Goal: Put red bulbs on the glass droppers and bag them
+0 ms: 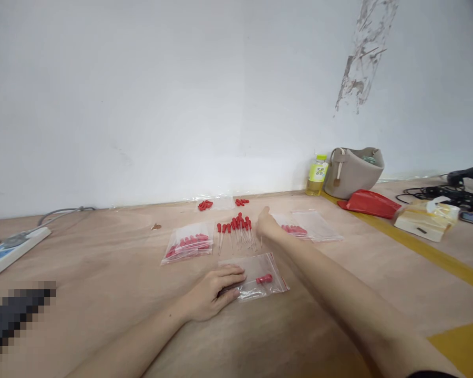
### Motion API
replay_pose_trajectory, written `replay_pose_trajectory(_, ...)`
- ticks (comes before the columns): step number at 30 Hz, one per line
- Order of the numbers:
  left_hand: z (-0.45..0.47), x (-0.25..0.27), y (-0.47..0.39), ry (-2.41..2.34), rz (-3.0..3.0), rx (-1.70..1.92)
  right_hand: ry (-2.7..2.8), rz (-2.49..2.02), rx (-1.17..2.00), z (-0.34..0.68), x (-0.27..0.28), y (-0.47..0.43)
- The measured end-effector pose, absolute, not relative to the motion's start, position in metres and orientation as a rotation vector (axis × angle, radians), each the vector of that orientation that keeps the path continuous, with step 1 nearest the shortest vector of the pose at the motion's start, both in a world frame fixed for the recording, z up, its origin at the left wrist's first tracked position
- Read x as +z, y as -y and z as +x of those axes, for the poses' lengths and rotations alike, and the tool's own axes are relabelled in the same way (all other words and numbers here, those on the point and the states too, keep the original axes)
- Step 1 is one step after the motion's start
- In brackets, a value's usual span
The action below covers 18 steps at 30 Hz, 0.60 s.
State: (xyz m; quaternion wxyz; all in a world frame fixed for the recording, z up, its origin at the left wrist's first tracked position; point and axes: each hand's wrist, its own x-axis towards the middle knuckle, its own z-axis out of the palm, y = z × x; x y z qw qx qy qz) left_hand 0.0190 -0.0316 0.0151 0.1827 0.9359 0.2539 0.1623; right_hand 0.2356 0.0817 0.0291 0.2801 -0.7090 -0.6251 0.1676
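My left hand (215, 291) lies with fingers stretched out and thumb apart on the left part of a clear zip bag (250, 289). Inside that bag, toward its right side, is a red rubber bulb (264, 279). Beyond it lies a group of droppers (240, 226), red bulbs away from me and thin clear tubes toward me. My right hand (267, 224) is just right of this group, its fingers curled and mostly hidden. A thin clear tip shows below it; what the fingers hold cannot be made out.
Filled bags of red bulbs lie left (189, 244) and right (295, 229). Loose red bulbs (205, 205) rest near the wall. At right stand a drink bottle (317, 176), a grey bag (352, 173), a red pouch (370, 203) and a tissue pack (425, 220). A power strip (19, 252) lies left.
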Motion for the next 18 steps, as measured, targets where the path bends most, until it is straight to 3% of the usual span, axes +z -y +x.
replay_pose_trajectory(11, 0.019, 0.009, 0.027, -0.709, 2.662, 0.500, 1.057, -1.345, 0.845, 0.293, 0.003, 0.002)
replay_pose_trajectory(18, 0.020, 0.012, 0.029, -0.726, 2.648, 0.482, 1.013, -1.257, 0.845, 0.289, -0.004, 0.006)
